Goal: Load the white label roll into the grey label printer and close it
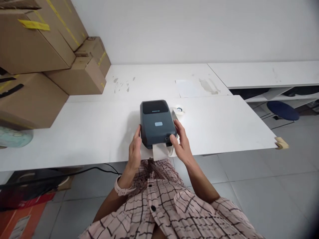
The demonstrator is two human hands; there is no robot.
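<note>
A dark grey label printer (157, 124) with a black window and a pale blue button stands near the table's front edge, its lid down. A strip of white label paper (159, 151) sticks out of its front and reaches over the table edge. My left hand (135, 151) lies along the printer's left side, gripping it, with part of the fingers hidden. On the other side my right hand (181, 142) grips the front right corner, thumb on the top by a small round button. A roll of white labels (178, 112) sits just right of the printer.
Cardboard boxes (84, 74) are stacked at the left, with a teal plastic-wrapped bundle (16, 136) before them. A white sheet (186, 88) lies at the back. Brown tape (281, 143) covers the table's right corner. A blue stool (282, 110) stands beyond; a black cable (89, 169) hangs below.
</note>
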